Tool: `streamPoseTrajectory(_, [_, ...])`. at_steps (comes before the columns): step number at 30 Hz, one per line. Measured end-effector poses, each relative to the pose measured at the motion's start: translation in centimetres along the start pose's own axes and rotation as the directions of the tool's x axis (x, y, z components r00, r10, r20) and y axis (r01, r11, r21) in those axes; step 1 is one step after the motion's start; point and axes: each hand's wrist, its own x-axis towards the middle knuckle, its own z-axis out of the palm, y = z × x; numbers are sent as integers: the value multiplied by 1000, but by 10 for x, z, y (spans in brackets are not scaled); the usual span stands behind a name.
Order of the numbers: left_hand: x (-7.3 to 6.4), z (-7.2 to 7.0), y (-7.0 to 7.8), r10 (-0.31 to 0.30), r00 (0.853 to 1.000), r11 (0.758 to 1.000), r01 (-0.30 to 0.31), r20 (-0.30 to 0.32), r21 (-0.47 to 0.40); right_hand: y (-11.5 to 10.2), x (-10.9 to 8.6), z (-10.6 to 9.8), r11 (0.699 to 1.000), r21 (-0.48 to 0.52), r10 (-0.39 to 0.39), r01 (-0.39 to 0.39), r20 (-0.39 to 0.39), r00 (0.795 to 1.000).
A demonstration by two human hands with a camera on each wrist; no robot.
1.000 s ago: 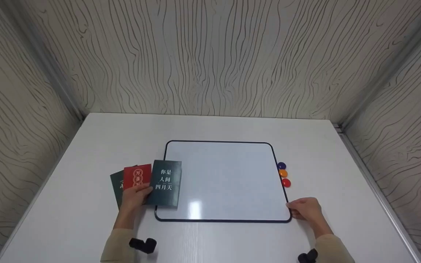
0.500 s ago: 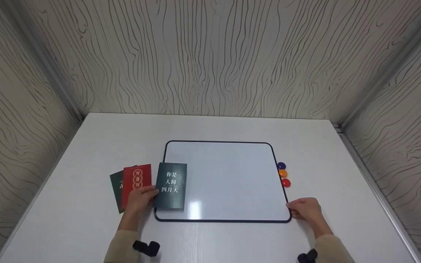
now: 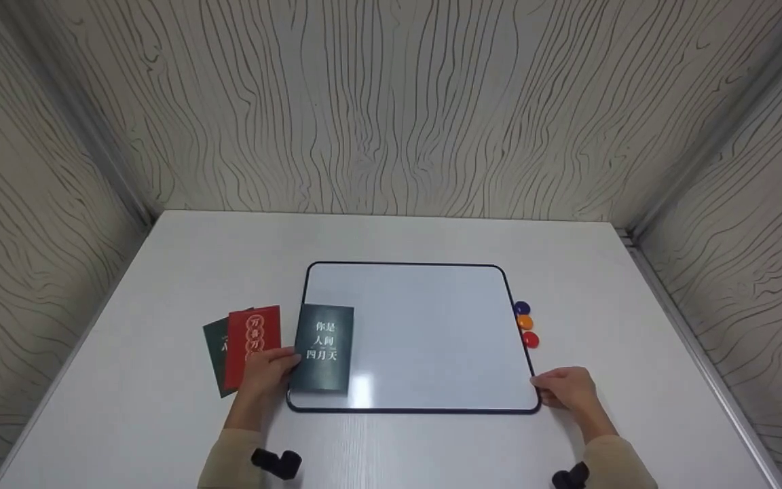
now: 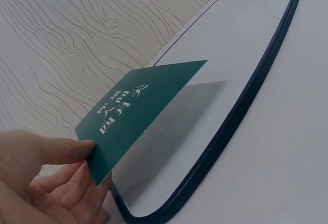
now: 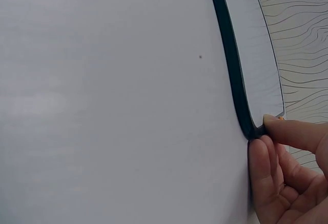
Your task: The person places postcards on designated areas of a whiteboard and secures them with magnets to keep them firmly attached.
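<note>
My left hand (image 3: pixel 265 373) pinches the left edge of a dark green card (image 3: pixel 325 373) with white Chinese characters. In the left wrist view the card (image 4: pixel 138 111) is tilted above the whiteboard (image 4: pixel 169 137), its shadow falling on the white surface, with the thumb on top and the fingers beneath. The whiteboard (image 3: pixel 425 326) lies flat with a dark rim and rounded corners. At its near right corner my right hand (image 3: pixel 567 394) pinches the rim; the right wrist view shows the thumb over the dark frame (image 5: pixel 233 70) and curled fingers against its side.
Left of the whiteboard a red card (image 3: pixel 262 329) with gold round marks overlaps another green card (image 3: pixel 218 353). Blue (image 3: pixel 522 308), orange (image 3: pixel 525 322) and red (image 3: pixel 531 339) round pieces line the board's right edge. Wood-grain panels (image 3: pixel 391 109) enclose the white table (image 3: pixel 391 238).
My left hand has carried the green card to the right and slightly nearer, so that it is over the whiteboard's left part. The right hand stays at the corner.
</note>
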Motion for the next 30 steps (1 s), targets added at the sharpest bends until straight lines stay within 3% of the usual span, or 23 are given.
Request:
streamPoseTrajectory(12, [-2, 6, 0, -49, 999, 997, 49, 9, -52, 2, 2, 0, 1000, -10, -4, 4, -12, 1000])
streamPoseTrajectory(30, [-3, 14, 1, -46, 999, 999, 46, 21, 13, 2, 2, 1, 1000, 6, -12, 12, -12, 1000])
